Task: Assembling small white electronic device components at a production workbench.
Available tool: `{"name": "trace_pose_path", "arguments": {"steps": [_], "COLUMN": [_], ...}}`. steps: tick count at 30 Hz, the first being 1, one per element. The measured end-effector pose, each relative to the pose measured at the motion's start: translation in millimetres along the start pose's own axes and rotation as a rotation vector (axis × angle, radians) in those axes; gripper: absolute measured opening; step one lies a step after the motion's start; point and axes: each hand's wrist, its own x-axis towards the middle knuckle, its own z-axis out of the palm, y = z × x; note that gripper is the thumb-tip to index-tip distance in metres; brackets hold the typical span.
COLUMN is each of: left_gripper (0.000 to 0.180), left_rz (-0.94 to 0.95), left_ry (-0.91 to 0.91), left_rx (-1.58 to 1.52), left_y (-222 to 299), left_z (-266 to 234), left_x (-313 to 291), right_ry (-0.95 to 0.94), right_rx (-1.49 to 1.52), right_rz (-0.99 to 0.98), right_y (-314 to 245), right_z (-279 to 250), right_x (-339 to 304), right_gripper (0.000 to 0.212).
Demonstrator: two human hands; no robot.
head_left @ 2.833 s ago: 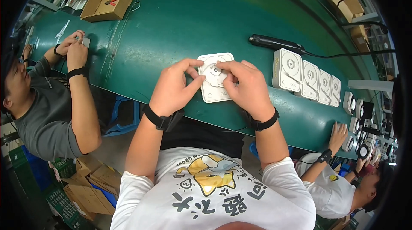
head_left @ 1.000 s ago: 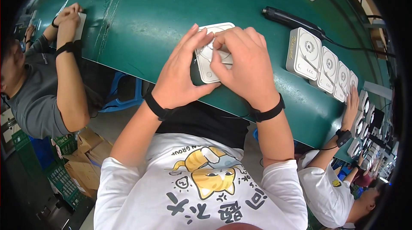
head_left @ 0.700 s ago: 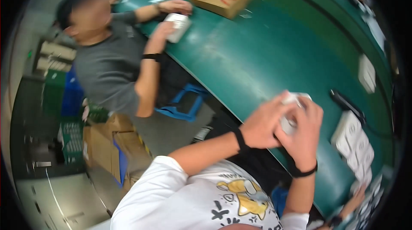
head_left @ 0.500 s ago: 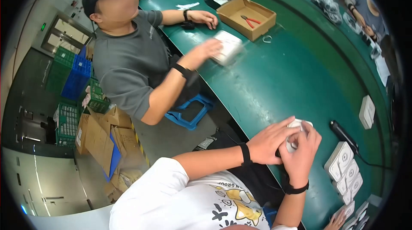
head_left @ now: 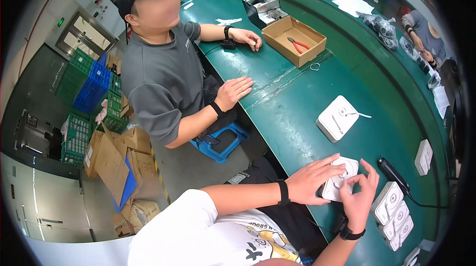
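Note:
A small white box [head_left: 340,180] with rounded corners and a line drawing of a coiled cable on top lies on the table before me. My left hand [head_left: 313,180] grips it from the left, fingers stretched over its top and thumb at its near edge. On its right side, my right hand [head_left: 360,194] holds it with bent fingers and the thumb on the top. Farther off is a similar white box [head_left: 338,118], a loose white strip sticking out over its right edge. A black handheld tool [head_left: 393,175] with a cord lies right of my hands.
Several white boxes [head_left: 391,216] stand together at the right, another white box [head_left: 423,157] beyond them. A co-worker's hand [head_left: 235,92] rests at the table edge. Near it is a cardboard tray [head_left: 312,57] holding red-handled pliers [head_left: 298,44]. Another person [head_left: 427,38] works across the table.
The co-worker's box has moved along the table toward me and been let go; that hand has drawn back. My hands have spread a little, showing more of my box's top.

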Motion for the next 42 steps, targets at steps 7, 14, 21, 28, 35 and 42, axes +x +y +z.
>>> {"name": "trace_pose_path", "arguments": {"steps": [7,14,21,28,35,42], "left_gripper": [0.103,0.099,0.089,0.085,0.086,0.090], "left_rz": [0.051,0.105,0.197,0.206,0.209,0.218], "left_ry": [-0.016,-0.071,-0.150,-0.293,-0.288,-0.325], "left_rx": [0.069,0.129,0.167,0.430,0.426,0.512], "left_y": [-6,-10,-14,1,0,10], "left_z": [-4,-15,-30,-39,-51,-42], "left_x": [1,2,10,21,26,25], "right_ry": [-0.084,-0.123,-0.067,-0.060,-0.087,-0.120], "right_rx": [0.057,0.122,0.170,0.223,0.308,0.382], "right_rz": [0.020,0.021,-0.009,-0.015,-0.029,0.020], "right_y": [22,18,19,21,32,49], "right_z": [-5,0,10,10,14,14], "right_x": [5,9,6,12,24,18], "right_gripper": [0.015,0.015,0.015,0.017,0.019,0.022]}}
